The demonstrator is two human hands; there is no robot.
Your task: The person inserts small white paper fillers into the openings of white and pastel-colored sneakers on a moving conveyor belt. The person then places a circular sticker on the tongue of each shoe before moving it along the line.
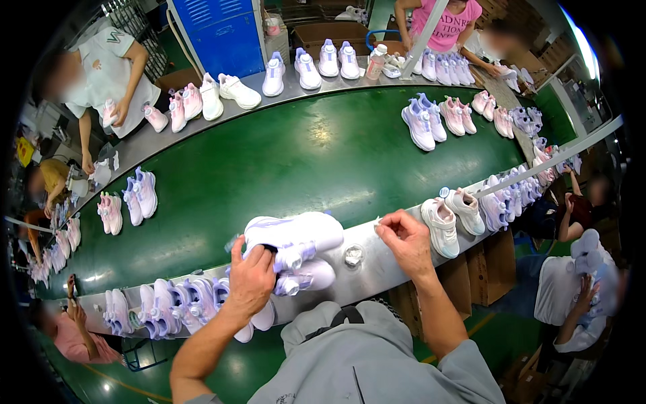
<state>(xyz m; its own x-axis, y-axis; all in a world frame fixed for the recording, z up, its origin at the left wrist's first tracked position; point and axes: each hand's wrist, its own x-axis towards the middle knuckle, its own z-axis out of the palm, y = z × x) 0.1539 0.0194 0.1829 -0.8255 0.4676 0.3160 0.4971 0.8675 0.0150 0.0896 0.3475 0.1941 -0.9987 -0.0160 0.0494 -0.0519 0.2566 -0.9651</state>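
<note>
My left hand (252,277) is closed on the heel end of a white and lavender sneaker (296,231), tilted on its side with its toe to the right. Below it a second matching sneaker (309,276) lies close against it on the metal ledge. My right hand (407,244) pinches a tiny white scrap (377,221) between thumb and forefinger, over the ledge. Between my hands sits a small round clear dish (354,255) with whitish bits in it. Right of my right hand stands a white sneaker pair (441,227) with pale pink lining.
A green conveyor belt (269,155) crosses ahead, carrying a lavender pair (422,121), pink pairs and another lavender pair (140,196). Several lavender sneakers (161,306) line the ledge at left. Co-workers stand around the line. Open cardboard boxes (491,269) are below right.
</note>
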